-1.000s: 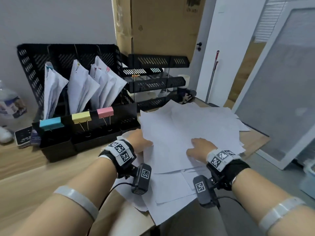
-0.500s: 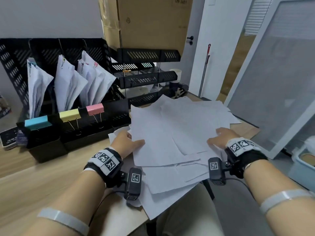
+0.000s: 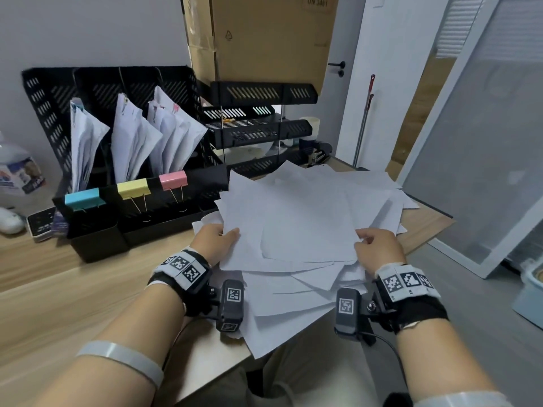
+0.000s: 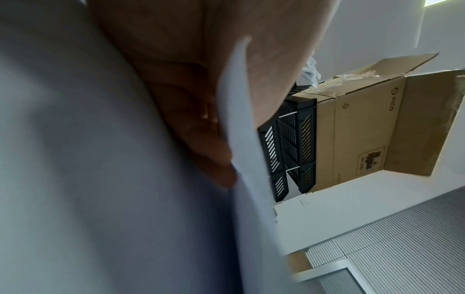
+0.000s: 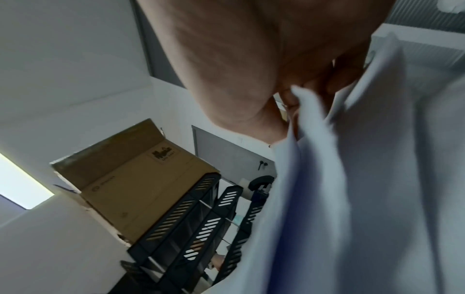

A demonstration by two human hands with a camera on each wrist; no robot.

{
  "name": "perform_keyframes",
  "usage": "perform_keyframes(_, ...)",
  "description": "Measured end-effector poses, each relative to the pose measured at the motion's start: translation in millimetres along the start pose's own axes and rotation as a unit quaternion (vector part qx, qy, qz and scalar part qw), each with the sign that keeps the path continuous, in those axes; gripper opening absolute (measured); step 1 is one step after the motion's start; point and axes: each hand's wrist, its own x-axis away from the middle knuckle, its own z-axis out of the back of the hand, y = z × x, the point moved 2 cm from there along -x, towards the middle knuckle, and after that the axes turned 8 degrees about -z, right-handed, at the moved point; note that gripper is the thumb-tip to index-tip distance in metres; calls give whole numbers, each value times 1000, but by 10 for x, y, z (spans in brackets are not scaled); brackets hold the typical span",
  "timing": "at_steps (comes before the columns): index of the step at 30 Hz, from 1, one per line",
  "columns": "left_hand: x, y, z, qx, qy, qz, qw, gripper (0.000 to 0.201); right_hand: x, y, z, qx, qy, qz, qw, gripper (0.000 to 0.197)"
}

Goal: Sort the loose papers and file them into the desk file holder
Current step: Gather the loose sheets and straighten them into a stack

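Observation:
A messy pile of white loose papers point(image 3: 296, 218) covers the desk's right part and hangs over its front edge. My left hand point(image 3: 219, 240) grips the pile's left edge, thumb on top and fingers point(image 4: 214, 157) under the sheets point(image 4: 100, 179). My right hand point(image 3: 376, 248) pinches the right edge of the top sheets point(image 5: 352, 179), fingers curled round them. The black mesh desk file holder point(image 3: 97, 92) stands at the back left. Its three slots hold upright papers point(image 3: 132, 139), marked by blue point(image 3: 83, 198), yellow point(image 3: 133, 188) and pink point(image 3: 173, 180) binder clips.
A black stacked letter tray point(image 3: 258, 130) stands behind the pile, with a cardboard box point(image 3: 264, 36) above it. A bottle point(image 3: 17, 171) and a small device point(image 3: 41, 223) lie at the far left. The wooden desk point(image 3: 73, 292) ends at the right, beside a glass door point(image 3: 484, 142).
Both hands moved from resting on top of the pile to its left and right edges and took hold of the sheets. The top papers have lifted slightly.

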Motion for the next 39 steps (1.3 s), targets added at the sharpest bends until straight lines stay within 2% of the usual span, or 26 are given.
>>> perform_keyframes(4,29,41,61,-31,67,-15,997,42,84,-79,7,-5,-12,28,1000,38)
perform_keyframes(8,69,231,74,-71,78,-49,993,49,140,-128,-68,-14,-45,50,998,32)
perform_keyframes(10,78,361,66,-90,58,-49,993,47,174,-140,-150,-3,-74,59,995,24)
perform_keyframes(14,87,491,17,-104,-49,-25,993,49,156,-105,-212,-12,-74,36,997,20)
perform_keyframes(16,88,530,-10,-102,-72,-34,992,43,95,-90,-180,-40,-85,24,995,7)
perform_keyframes(18,67,580,-5,-86,-77,-44,992,35,41,-67,-142,-59,-92,6,994,35)
perform_keyframes(20,15,630,63,-76,-61,-56,994,33,12,-41,-113,-68,-78,2,995,43)
perform_keyframes(27,-374,787,185,-116,-48,-69,990,23,-70,127,10,-119,-4,-2,993,17)
perform_keyframes(30,-464,779,103,-148,-66,-39,986,23,-132,187,72,-131,6,-11,991,10)
perform_keyframes(35,-482,655,-110,-185,-116,-11,976,34,-168,198,38,-124,-43,-34,991,25)
perform_keyframes(39,-400,730,-316,-175,-150,-29,973,35,-223,198,-32,-160,-48,-91,982,65)
